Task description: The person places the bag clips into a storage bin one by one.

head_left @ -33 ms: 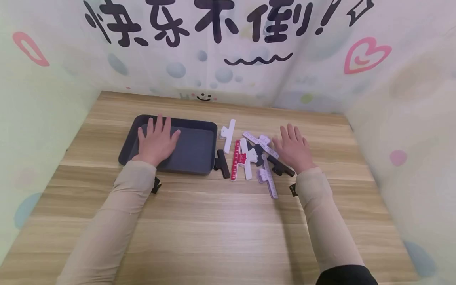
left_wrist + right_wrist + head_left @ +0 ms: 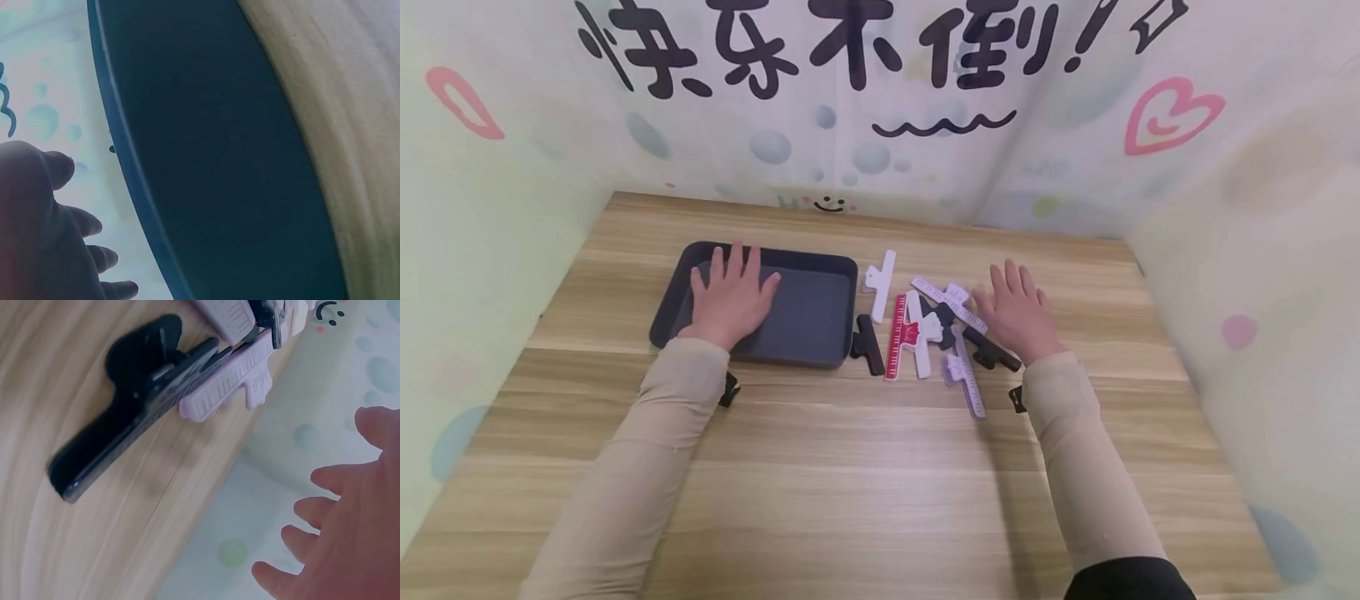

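My left hand point(image 2: 730, 304) is over the left part of a dark rectangular tray point(image 2: 808, 321), fingers spread and holding nothing. The left wrist view shows that hand point(image 2: 50, 237) beside the tray's long dark side point(image 2: 212, 137). On the right, my right hand point(image 2: 1020, 317) has its fingers extended and grips nothing. Just left of it lie a black clip point(image 2: 1005, 355) and a light purple clip point(image 2: 932, 293). In the right wrist view the black clip point(image 2: 94, 450) is close up, with the purple clip point(image 2: 219, 384) behind it.
Between tray and right hand lie more long clips: a white one point(image 2: 885, 287), a black one point(image 2: 871, 346), a red one point(image 2: 894, 342), another white one point(image 2: 922, 362) and a purple one point(image 2: 972, 387). Some overlap. A printed curtain point(image 2: 880, 175) stands behind the wooden table point(image 2: 850, 500).
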The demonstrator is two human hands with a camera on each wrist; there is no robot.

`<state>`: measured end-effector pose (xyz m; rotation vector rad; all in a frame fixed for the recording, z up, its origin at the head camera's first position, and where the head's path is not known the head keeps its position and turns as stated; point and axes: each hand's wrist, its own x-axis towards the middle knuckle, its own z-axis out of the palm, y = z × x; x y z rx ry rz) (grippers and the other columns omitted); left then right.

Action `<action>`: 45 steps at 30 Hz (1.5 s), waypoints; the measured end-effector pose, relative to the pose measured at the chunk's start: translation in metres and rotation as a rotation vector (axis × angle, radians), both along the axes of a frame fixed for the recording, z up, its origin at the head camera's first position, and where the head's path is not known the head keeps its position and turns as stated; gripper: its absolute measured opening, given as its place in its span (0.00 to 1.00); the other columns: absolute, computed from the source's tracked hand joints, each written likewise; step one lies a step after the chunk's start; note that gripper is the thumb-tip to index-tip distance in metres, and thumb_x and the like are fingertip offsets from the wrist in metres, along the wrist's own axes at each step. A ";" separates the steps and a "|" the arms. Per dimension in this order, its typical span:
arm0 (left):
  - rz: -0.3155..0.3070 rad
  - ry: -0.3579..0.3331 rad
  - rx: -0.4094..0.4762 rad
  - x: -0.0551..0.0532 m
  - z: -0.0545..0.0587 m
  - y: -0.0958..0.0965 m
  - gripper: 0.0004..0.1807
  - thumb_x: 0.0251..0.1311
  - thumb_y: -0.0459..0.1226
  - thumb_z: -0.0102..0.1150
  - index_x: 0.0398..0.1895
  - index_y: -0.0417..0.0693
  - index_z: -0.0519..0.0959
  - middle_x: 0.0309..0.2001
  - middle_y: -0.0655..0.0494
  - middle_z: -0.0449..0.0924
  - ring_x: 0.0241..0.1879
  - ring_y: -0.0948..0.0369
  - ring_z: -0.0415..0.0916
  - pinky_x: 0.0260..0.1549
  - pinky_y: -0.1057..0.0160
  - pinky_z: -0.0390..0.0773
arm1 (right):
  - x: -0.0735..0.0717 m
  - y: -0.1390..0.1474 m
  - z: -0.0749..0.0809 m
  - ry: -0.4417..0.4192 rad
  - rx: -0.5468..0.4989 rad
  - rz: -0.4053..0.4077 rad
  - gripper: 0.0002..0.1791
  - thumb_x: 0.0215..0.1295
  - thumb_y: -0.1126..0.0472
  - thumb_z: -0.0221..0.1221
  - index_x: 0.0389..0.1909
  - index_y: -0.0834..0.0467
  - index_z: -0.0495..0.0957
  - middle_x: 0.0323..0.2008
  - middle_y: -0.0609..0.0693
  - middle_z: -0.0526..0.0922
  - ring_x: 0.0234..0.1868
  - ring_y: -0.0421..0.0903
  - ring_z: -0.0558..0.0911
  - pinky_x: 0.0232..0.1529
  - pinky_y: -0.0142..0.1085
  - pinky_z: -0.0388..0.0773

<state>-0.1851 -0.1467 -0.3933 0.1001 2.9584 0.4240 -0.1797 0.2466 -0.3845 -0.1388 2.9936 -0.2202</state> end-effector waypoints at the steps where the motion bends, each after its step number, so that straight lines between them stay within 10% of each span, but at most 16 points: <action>1: -0.003 0.002 -0.001 0.000 0.000 0.001 0.36 0.63 0.58 0.18 0.70 0.49 0.37 0.69 0.49 0.22 0.65 0.44 0.22 0.55 0.36 0.26 | 0.000 0.000 0.000 -0.002 -0.002 -0.002 0.42 0.63 0.34 0.21 0.68 0.59 0.41 0.69 0.59 0.37 0.67 0.56 0.36 0.61 0.56 0.41; 13: 0.002 0.052 0.001 0.001 0.016 -0.009 0.36 0.63 0.58 0.20 0.70 0.50 0.37 0.69 0.45 0.27 0.65 0.45 0.21 0.55 0.35 0.29 | 0.000 0.006 0.002 -0.017 -0.054 -0.016 0.41 0.63 0.34 0.26 0.68 0.60 0.44 0.68 0.60 0.40 0.67 0.59 0.39 0.62 0.56 0.38; 20: 0.160 0.098 0.090 0.015 0.008 -0.056 0.38 0.63 0.54 0.32 0.67 0.37 0.45 0.65 0.32 0.40 0.63 0.38 0.36 0.54 0.34 0.41 | 0.016 0.021 -0.010 -0.001 -0.171 -0.045 0.35 0.64 0.40 0.41 0.63 0.61 0.59 0.60 0.65 0.61 0.60 0.62 0.58 0.58 0.55 0.53; 28: 0.504 0.100 0.635 0.043 -0.029 -0.080 0.30 0.65 0.49 0.35 0.68 0.48 0.51 0.66 0.46 0.52 0.64 0.51 0.50 0.60 0.51 0.53 | 0.039 0.039 -0.022 -0.105 -0.229 0.010 0.34 0.59 0.48 0.55 0.60 0.65 0.62 0.56 0.67 0.66 0.56 0.64 0.63 0.55 0.57 0.58; 34: 0.694 0.190 1.007 0.051 -0.046 -0.077 0.21 0.65 0.41 0.43 0.62 0.57 0.65 0.63 0.60 0.61 0.60 0.68 0.57 0.57 0.68 0.58 | 0.055 0.033 -0.028 -0.072 -0.286 -0.115 0.35 0.54 0.49 0.60 0.60 0.62 0.64 0.52 0.67 0.65 0.50 0.60 0.66 0.48 0.53 0.65; 45: 0.869 0.350 1.307 0.058 -0.056 -0.062 0.17 0.60 0.31 0.49 0.52 0.50 0.75 0.54 0.58 0.72 0.54 0.67 0.65 0.52 0.73 0.63 | 0.067 0.012 -0.044 -0.156 -0.520 -0.330 0.26 0.61 0.47 0.52 0.57 0.55 0.66 0.29 0.54 0.78 0.27 0.46 0.76 0.26 0.35 0.70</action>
